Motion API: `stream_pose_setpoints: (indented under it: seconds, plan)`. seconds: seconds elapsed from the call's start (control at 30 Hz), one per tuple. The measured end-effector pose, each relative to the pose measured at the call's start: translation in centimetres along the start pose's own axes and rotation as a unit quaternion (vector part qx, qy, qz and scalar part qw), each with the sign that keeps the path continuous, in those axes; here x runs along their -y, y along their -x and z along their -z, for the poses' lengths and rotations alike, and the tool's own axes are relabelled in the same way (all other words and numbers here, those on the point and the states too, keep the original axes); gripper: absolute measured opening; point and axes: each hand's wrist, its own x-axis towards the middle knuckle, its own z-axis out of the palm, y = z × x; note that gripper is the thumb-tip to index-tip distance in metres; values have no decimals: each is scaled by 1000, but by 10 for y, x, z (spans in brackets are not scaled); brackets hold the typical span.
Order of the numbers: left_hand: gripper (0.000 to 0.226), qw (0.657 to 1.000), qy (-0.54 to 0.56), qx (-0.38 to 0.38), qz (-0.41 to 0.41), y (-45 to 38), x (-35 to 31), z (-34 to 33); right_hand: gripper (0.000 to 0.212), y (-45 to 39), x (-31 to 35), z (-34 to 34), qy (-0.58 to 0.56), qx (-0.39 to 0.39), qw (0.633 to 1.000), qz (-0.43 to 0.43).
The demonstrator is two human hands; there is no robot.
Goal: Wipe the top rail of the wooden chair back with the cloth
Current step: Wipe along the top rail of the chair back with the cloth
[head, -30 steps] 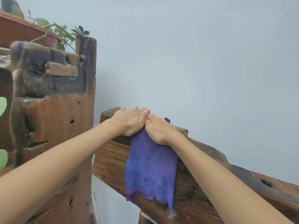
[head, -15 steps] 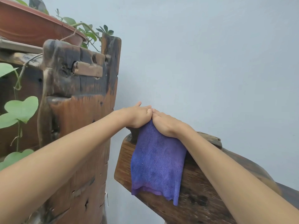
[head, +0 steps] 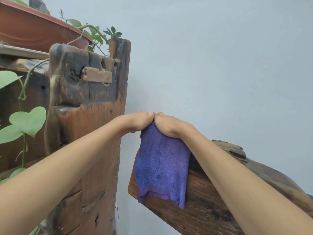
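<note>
A purple cloth (head: 161,168) hangs over the left end of the dark wooden chair top rail (head: 210,202), which slopes down to the right. My left hand (head: 138,122) and my right hand (head: 168,125) sit side by side at the cloth's upper edge, fingers curled, both gripping it at the rail's left end. The cloth's lower hem drapes down the rail's front face. The rail's top surface under the hands is hidden.
A tall, weathered wooden stand (head: 88,119) rises just left of the rail, a narrow gap between them. A terracotta planter (head: 33,29) with trailing green leaves (head: 25,122) sits on top of it. A pale blue wall (head: 220,65) is close behind.
Both hands and the cloth have slid left along the rail to its left end. The fingers went from lying flat to curled around the cloth's top edge.
</note>
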Motion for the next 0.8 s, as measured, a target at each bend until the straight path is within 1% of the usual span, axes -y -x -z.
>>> stream_pose_setpoints:
  seconds: [0.07,0.13,0.2,0.27,0.3,0.4,0.43,0.47,0.5,0.57,0.6,0.63,0.7,0.73,0.8]
  plan:
    - [52,998,54,8,20,-3,11,1,59,-3,6,0,2,2,1000,-2]
    - [50,994,110,13,22,-4,21,-1,55,-5,12,-1,5,7,1000,4]
    - [44,983,182,-13,28,-4,33,-9,51,-8,19,-1,13,14,1000,16]
    - [37,965,257,-38,39,0,42,-18,47,-7,27,-1,21,20,999,24]
    - [37,956,287,-43,38,4,45,-22,45,-5,29,-1,27,21,999,29]
    - [55,935,348,-58,11,16,46,-29,42,5,34,-2,55,-7,997,57]
    - [56,929,364,-65,2,20,45,-29,42,10,36,-4,64,-25,995,70]
    - [51,922,382,-70,-5,25,46,-28,43,16,38,-7,73,-44,993,85]
    - [41,911,405,-75,-12,30,46,-27,45,22,40,-12,83,-64,989,100]
    - [23,883,461,-82,-15,45,47,-25,51,37,45,-23,97,-98,982,127]
    - [18,871,482,-92,-11,53,48,-23,54,44,47,-29,92,-111,980,136]
    - [16,865,490,-107,-11,61,48,-21,55,52,47,-33,78,-120,979,145]
    - [15,873,472,-124,-21,80,47,-17,56,65,47,-37,8,-108,981,160]
    - [14,878,460,-128,-25,89,45,-15,57,72,46,-37,-56,-84,980,170]
    - [17,888,439,-132,-32,109,40,-12,66,93,43,-38,-184,-34,962,197]
